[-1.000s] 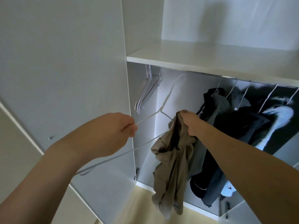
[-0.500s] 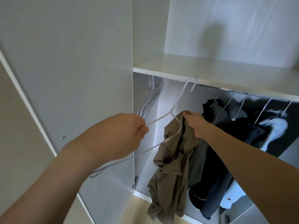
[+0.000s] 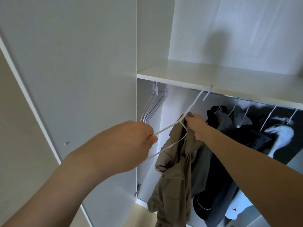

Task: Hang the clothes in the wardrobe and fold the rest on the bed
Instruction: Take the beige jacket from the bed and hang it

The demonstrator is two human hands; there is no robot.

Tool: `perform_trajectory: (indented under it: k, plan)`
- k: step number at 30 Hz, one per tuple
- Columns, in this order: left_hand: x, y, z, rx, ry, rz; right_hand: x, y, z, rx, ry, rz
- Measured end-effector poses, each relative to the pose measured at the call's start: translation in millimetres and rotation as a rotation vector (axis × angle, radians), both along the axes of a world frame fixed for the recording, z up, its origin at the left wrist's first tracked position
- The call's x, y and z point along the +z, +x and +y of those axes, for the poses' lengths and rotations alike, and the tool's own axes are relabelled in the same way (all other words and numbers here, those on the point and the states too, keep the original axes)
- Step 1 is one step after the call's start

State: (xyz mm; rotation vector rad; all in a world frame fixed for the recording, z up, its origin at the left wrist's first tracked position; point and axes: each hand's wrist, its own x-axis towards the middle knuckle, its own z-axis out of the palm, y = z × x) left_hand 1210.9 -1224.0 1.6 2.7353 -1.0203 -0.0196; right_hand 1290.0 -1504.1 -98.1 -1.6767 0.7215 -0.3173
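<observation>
From my head cam: my left hand (image 3: 131, 143) is curled around one arm of a white wire hanger (image 3: 178, 126), pinching it tight. My right hand (image 3: 196, 124) grips the collar of a khaki shirt (image 3: 175, 171) right at the hanger's neck, so the shirt dangles in front of the open wardrobe (image 3: 82, 63). The hanger's hook sits up near the front edge of the shelf (image 3: 229, 76); can't tell if it's on the rail. A bunch of spare white hangers (image 3: 154, 105) hangs at the left end, and dark jackets (image 3: 229, 136) hang just right of my shirt.
</observation>
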Motion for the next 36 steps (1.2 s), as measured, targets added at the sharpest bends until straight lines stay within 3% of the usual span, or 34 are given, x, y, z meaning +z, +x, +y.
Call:
perform_trajectory:
  k: [6,9,14,16,19,21,24,26,29,31,34,36]
  plan:
    - [-43.1,35.9,-12.2,0.041,-0.072,0.033,10.9,-4.0,30.0,0.085,0.037,-0.034]
    - [-84.9,63.8,-12.0,0.082,-0.168,0.108,17.4,-12.8,51.4,0.168,-0.060,-0.071]
    - [-117.6,73.9,2.5,-0.011,-0.339,0.061,28.8,-28.6,64.4,0.403,-0.820,-0.113]
    - [-118.0,78.8,7.3,-0.037,-0.346,-0.056,30.8,-27.6,60.8,0.416,-0.939,-0.155]
    - [-112.3,79.1,2.7,-0.065,-0.317,-0.226,32.8,-23.4,56.4,0.376,-0.920,-0.218]
    - [-113.4,76.5,-4.9,-0.038,-0.309,-0.270,32.5,-25.4,57.7,0.406,-0.799,-0.217]
    - [-119.8,76.3,-11.6,0.161,-0.279,-0.278,27.8,-25.3,59.2,0.409,-0.793,-0.140]
    - [-128.8,74.2,-11.0,0.314,-0.288,-0.416,23.6,-23.7,59.2,0.373,-0.756,-0.105]
    - [-155.9,49.7,-19.8,0.310,-0.556,-0.634,22.5,-18.9,54.4,0.247,-0.647,-0.133]
    - [-168.8,26.8,-30.5,0.285,-0.684,-0.438,26.4,-19.0,53.1,0.179,-0.575,-0.155]
    - [-194.1,26.0,-53.4,0.526,-0.646,0.509,31.9,-23.5,54.3,0.120,-0.477,-0.149]
    - [-208.9,37.4,-58.0,0.610,-0.695,1.023,35.9,-30.3,54.6,0.090,-0.424,-0.166]
